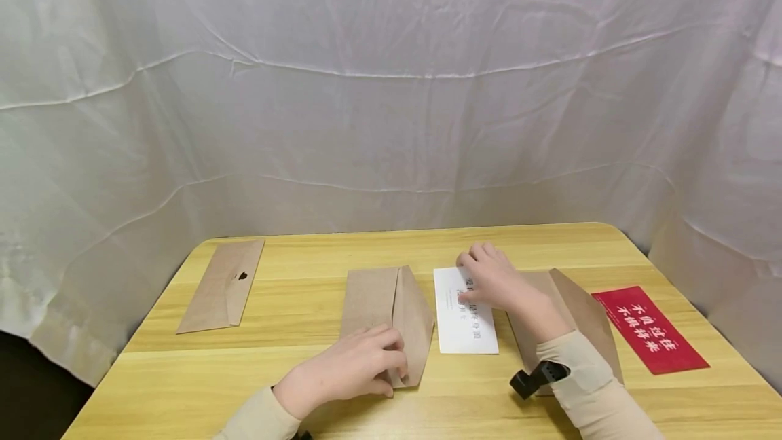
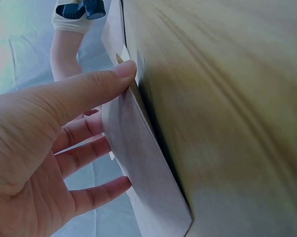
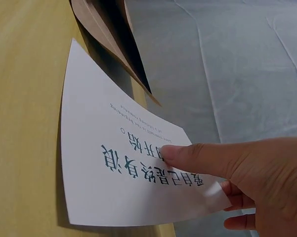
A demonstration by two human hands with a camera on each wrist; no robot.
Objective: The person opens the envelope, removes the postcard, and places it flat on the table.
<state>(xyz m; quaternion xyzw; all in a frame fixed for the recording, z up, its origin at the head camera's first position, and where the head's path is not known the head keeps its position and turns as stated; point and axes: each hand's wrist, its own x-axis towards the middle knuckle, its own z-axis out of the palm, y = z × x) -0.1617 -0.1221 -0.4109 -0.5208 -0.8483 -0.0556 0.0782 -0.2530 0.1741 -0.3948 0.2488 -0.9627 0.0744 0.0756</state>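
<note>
My left hand (image 1: 354, 367) holds the near end of a brown envelope (image 1: 369, 297) in the middle of the table, its flap folded out to the right. Seen from the left wrist, the thumb lies on the envelope's edge and the fingers spread over its face. A white card (image 1: 467, 339) with printed dark characters lies just right of that envelope, apart from it. My right hand (image 1: 493, 280) pinches the card's far right part, thumb over the print. The right wrist view shows the card (image 3: 89, 163) bent and lifted partly off the table; the fingertips underneath are partly hidden.
Under my right forearm lies another brown envelope (image 1: 589, 321) with its flap out. Further right is a red card (image 1: 650, 331) with white characters. A closed brown envelope (image 1: 214, 290) with a dark mark sits at the far left. A pale curtain (image 1: 391, 127) hangs behind the table.
</note>
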